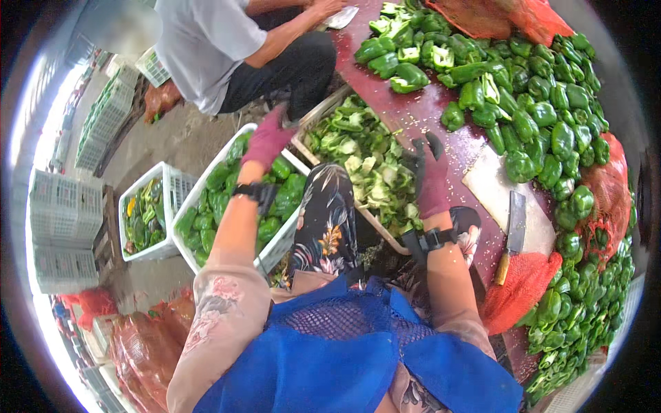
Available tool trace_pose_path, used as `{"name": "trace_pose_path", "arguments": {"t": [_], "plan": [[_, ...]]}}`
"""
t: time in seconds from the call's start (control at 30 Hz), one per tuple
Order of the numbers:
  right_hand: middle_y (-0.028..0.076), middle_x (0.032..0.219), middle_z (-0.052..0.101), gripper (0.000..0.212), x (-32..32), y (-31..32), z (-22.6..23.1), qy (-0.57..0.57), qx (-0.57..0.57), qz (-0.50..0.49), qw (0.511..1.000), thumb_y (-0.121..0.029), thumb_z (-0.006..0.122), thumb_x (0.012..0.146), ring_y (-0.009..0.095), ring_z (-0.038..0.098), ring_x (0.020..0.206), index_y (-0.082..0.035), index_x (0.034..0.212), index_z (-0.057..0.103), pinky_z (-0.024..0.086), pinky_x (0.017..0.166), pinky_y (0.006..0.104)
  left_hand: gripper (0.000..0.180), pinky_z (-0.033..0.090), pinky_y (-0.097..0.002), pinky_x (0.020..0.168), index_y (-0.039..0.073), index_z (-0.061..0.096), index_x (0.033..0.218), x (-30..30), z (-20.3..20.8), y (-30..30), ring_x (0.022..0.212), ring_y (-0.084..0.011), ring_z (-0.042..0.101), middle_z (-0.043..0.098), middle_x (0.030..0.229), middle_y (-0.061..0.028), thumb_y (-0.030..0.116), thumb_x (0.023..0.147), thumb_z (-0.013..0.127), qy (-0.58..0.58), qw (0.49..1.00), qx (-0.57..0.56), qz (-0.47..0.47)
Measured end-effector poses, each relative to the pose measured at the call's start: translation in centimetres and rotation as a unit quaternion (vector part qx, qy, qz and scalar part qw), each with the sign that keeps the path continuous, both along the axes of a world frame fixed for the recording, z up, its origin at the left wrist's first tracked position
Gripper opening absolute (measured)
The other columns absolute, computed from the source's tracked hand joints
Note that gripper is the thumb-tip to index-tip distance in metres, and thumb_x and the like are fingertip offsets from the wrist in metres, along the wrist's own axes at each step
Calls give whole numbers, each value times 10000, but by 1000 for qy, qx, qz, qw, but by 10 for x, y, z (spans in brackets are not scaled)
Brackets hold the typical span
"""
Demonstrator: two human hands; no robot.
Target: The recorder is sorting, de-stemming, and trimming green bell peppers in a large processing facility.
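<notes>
Head: crated peppers [219, 180] nr L fingers [278, 117]

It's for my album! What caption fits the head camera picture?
Gloved left hand by green peppers, gloved right hand by pepper scraps, cleaver lying nearby.

White glare burns along the left; dark fisheye edges bend straight lines.

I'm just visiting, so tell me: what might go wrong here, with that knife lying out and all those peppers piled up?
The knife lies bare on the pale board, on the same side as the person's right hand; a careless reach might mean a cut. The green peppers heaped on the table could roll if knocked. The white crate by the left hand looks quite full, so a bump might spill some.
</notes>
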State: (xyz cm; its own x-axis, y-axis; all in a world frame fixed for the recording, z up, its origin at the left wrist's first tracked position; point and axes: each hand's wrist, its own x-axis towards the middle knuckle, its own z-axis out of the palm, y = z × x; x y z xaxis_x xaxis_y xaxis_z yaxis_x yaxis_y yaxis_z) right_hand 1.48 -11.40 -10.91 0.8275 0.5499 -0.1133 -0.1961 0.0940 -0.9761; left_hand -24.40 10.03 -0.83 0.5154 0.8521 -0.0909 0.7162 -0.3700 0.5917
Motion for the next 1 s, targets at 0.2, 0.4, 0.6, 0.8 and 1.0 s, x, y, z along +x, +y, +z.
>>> {"name": "trace_pose_path", "arguments": {"t": [0.2,0.4,0.6,0.8,1.0], "plan": [[103,1063,564,458,-7,-10,12,77,91,-24,993,-211,577,879,204,594,814,-70,1277,399,509,693,341,918,333,-452,1032,215,259,1423,207,-14,1,1290,-396,333,240,1449,-218,623,692,633,18,966,135,-222],[95,1102,544,345,-19,-15,31,115,132,-60,983,-114,521,896,177,572,918,-12,1220,461,497,759,290,857,343,-524,1008,367,282,1393,317,-48,10,1252,-449,358,167,1476,-196,543,661,692,112,976,76,-173],[107,1081,555,337,-21,-21,61,148,147,-43,977,-124,508,905,174,580,911,-6,1217,459,503,735,293,610,408,-448,966,330,437,1295,330,-60,0,1183,-359,475,315,1419,-191,398,731,661,81,964,149,-204],[102,1055,559,328,-14,-19,58,158,187,-52,968,-145,526,906,144,580,787,-17,1203,472,497,660,280,433,513,-341,807,125,498,1227,278,-57,18,955,-197,582,570,1146,-85,205,822,629,-392,858,-320,-92],[118,1096,558,474,-7,-12,58,-35,116,-77,990,-159,647,805,217,564,943,-5,1211,458,473,802,336,335,526,-352,810,55,503,1201,192,4,-34,991,-217,586,553,1154,-101,195,901,547,-453,749,-454,-163]]}}
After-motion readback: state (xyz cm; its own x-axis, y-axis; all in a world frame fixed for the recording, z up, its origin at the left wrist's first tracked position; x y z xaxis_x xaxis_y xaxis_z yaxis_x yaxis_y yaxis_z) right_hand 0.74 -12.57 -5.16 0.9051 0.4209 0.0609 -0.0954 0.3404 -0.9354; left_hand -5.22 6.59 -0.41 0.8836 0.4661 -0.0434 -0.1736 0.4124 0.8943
